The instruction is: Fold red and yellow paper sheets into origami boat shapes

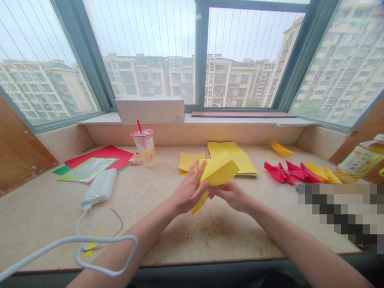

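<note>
A folded sheet of yellow paper (220, 170) is held above the stone counter, tilted, with one flap standing out to the right and a corner pointing down. My left hand (192, 188) grips it from the left, fingers along its face and thumb across the lower part. From below and the right, my right hand (229, 194) pinches its underside; the fingertips are partly hidden behind the paper. Just behind lie a smaller yellow piece (187, 161) and a stack of coloured paper (244, 158) with a yellow sheet on top.
Folded red paper shapes (280, 172) and a yellow paper boat (280, 149) lie right, near a bottle (364, 156). At left are a plastic cup (144, 146) with a straw, red paper (99, 154), a power bank (100, 186) and its white cable (105, 239). A white box (150, 110) stands on the windowsill.
</note>
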The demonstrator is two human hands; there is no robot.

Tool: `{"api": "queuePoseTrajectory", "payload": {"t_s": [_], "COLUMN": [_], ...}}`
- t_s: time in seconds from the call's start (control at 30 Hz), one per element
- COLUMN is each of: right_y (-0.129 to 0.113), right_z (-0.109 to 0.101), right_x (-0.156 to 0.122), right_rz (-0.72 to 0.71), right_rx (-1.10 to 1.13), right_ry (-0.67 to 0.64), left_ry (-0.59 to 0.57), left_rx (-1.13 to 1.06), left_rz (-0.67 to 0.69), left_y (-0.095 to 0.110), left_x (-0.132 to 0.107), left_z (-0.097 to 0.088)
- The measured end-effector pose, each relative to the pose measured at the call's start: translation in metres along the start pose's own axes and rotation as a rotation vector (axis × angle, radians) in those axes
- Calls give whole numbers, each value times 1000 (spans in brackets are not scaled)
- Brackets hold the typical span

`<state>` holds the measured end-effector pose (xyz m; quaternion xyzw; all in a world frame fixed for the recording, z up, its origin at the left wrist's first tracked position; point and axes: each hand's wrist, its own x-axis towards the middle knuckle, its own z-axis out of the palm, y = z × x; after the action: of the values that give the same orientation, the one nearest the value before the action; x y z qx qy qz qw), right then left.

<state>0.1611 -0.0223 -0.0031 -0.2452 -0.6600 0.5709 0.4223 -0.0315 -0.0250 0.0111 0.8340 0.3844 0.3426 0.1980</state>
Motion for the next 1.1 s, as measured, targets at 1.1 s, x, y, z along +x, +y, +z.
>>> {"api": "queuePoseTrajectory", "payload": {"t_s": [1.1], "right_y": [3], "right_z": [3], "right_x": [-10], "right_rz": [-221], "right_rx": [-857], "right_ry": [-199], "left_ry": [-105], "left_rx": [-1444], "left_rz": [-492], "left_y": [4], "left_x": [3], "left_z": [13]}}
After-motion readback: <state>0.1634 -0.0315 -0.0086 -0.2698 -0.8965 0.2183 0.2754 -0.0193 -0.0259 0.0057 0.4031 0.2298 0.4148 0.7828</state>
